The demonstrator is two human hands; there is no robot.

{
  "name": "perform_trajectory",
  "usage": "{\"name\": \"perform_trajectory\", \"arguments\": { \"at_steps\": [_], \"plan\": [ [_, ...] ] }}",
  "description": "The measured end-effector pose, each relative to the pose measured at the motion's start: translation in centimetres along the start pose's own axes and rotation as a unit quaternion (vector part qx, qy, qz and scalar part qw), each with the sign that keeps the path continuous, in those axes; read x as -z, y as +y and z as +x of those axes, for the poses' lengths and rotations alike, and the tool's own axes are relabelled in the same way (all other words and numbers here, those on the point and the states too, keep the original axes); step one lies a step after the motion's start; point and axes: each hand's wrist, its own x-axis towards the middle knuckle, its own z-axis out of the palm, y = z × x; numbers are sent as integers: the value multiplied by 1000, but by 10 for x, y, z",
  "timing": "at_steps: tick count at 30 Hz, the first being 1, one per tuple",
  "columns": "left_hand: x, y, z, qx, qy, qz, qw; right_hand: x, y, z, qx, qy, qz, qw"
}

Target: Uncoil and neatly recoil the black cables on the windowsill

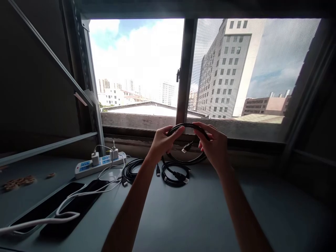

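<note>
Both hands hold up a looped black cable (187, 125) in front of the window. My left hand (166, 140) pinches the loop's left side between thumb and fingers. On the right side, my right hand (213, 141) has its fingers closed around the same cable. A black plug with a metal end (187, 147) hangs inside the loop. Beneath the hands, a smaller coiled black cable (175, 182) lies on the table with its connector on top. Another black cable coil (131, 170) rests to its left, partly behind my left forearm. A small black connector (158, 170) sits between the two coils.
A white power strip (101, 165) with two plugged-in chargers stands at the back left of the grey table (189, 224). White cords (65, 202) run across two dark phone-like slabs (49, 203). Small brown pieces (19, 182) lie far left. A window (136, 70) rises behind.
</note>
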Motion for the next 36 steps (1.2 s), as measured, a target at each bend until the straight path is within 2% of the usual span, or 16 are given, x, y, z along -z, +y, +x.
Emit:
{"name": "perform_trajectory", "arguments": {
  "at_steps": [3, 6, 10, 12, 16, 23, 26, 29, 33, 36],
  "plan": [
    [-5, 1, -1, -75, 40, 31, 996, 2, -1, 1, -32, 24, -22, 999],
    [-10, 6, -4, -137, 48, 49, 988, 5, -1, 3, -50, 9, -89, 995],
    [-17, 14, -9, -170, 81, 58, 980, 9, 1, 3, -7, -23, -239, 971],
    [-19, 18, -11, -180, 111, 46, 976, 10, 2, 3, -4, -55, -260, 964],
    [-22, 22, -13, -198, 154, 36, 967, 14, -5, 2, -31, -96, -221, 970],
    [-22, 18, -14, -241, 179, 4, 954, 26, -28, 0, -84, -107, -80, 987],
    [-20, 15, -12, -237, 193, 3, 952, 27, -36, -2, -108, -99, -11, 989],
    [-18, 8, -7, -218, 207, -8, 954, 25, -42, -5, -136, -155, 92, 974],
    [-14, -3, 2, -169, 211, -39, 962, 16, -46, -7, -184, -271, 179, 928],
    [-10, -6, 5, -133, 176, -49, 974, 10, -41, -6, -209, -267, 177, 924]
  ]
}}
